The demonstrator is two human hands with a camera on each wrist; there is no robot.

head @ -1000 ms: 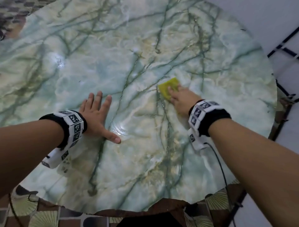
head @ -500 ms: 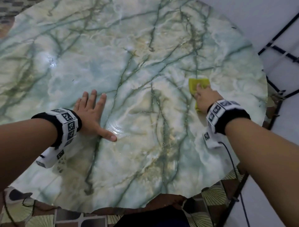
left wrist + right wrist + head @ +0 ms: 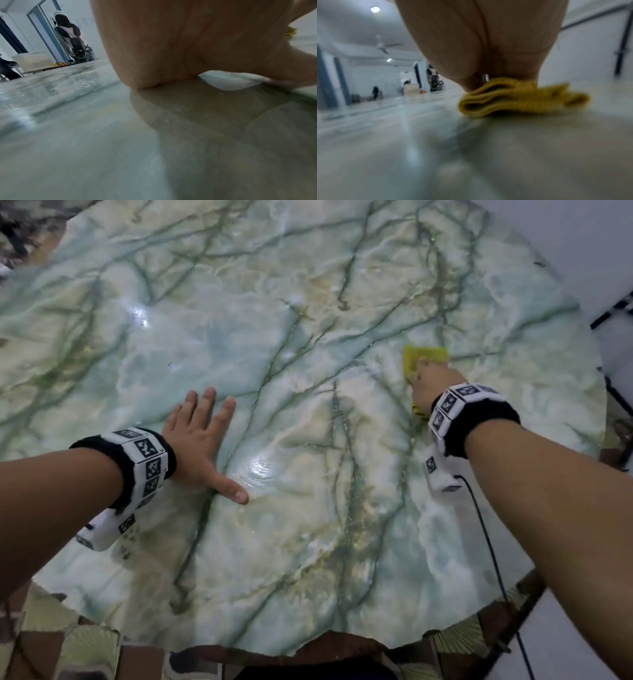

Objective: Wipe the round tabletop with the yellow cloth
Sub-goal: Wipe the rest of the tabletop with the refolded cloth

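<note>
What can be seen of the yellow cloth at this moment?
The yellow cloth is a small, soft, ribbed-looking fabric pad folded into several layers, its open folds showing in the right wrist view. It lies flat on the glossy green-veined marble round tabletop, toward its right edge. The right hand presses on it from above, covering its near part; nothing else touches it.

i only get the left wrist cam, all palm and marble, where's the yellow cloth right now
Observer: Under the right hand, on the tabletop near its right edge.
Operator: flat or bunched
Observer: Folded. The right wrist view shows the yellow cloth in stacked layers, open ends toward the camera.
Operator: and my left hand, is it helping
Observer: No. The left hand lies flat on the marble with its fingers spread, apart from the cloth.
</note>
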